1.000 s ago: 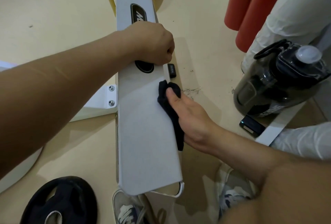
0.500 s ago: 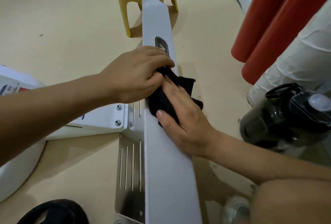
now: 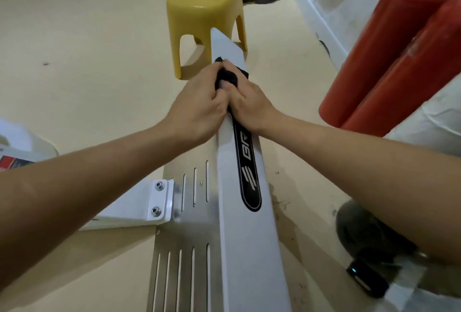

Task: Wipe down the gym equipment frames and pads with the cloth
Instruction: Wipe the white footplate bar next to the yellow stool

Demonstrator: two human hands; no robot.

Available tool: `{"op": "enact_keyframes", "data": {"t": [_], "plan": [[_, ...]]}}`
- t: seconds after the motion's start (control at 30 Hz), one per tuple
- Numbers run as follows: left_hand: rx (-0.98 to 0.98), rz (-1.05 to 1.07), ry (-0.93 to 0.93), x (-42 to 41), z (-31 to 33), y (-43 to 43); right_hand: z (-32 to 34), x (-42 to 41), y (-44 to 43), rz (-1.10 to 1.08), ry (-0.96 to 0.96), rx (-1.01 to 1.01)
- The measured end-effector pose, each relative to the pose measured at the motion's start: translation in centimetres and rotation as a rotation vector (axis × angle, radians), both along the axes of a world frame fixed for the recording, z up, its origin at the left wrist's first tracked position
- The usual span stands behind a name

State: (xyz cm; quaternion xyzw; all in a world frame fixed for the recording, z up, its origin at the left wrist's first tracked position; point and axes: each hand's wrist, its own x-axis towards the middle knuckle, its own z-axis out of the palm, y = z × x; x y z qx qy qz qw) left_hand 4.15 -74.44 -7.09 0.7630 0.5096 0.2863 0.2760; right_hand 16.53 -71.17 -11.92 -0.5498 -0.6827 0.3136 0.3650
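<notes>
A long white frame beam (image 3: 247, 244) with a black oval logo runs away from me along the floor. A black cloth (image 3: 225, 77) is bunched on the beam's upper part, near its far tip. My left hand (image 3: 199, 104) and my right hand (image 3: 249, 102) meet side by side on the beam, both with fingers curled around the cloth. Most of the cloth is hidden under the fingers.
A yellow plastic stool (image 3: 204, 14) stands just beyond the beam's tip. Two red cylinders (image 3: 389, 62) lean at the right. A slotted metal plate (image 3: 184, 256) and a white bolted bracket (image 3: 139, 207) lie left of the beam. A dark jug (image 3: 369, 236) sits under my right forearm.
Both hands have slid the cloth further up the beam toward its far tip, uncovering the logo. The view has tilted up and brought the whole stool in.
</notes>
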Motion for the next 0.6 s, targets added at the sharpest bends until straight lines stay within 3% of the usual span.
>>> {"op": "enact_keyframes", "data": {"t": [0.13, 0.27, 0.37, 0.5, 0.6], "plan": [[-0.024, -0.036, 0.041, 0.4, -0.7, 2.9, 0.6, 0.1, 5.0, -0.053, 0.025, -0.063], [-0.215, 0.028, -0.013, 0.8, 0.1, 3.7, 1.5, -0.6, 7.4, -0.144, 0.059, -0.150], [-0.368, 0.093, -0.081, 0.5, 1.0, 0.6, 2.4, -1.4, 4.4, -0.204, 0.071, -0.225], [-0.823, 0.224, -0.468, -1.3, 2.6, -5.2, 3.3, -2.2, -3.4, -0.284, 0.080, -0.361], [-0.968, 0.273, -0.493, -2.3, 3.7, -9.4, 3.7, -3.6, -9.7, -0.354, 0.084, -0.483]]}}
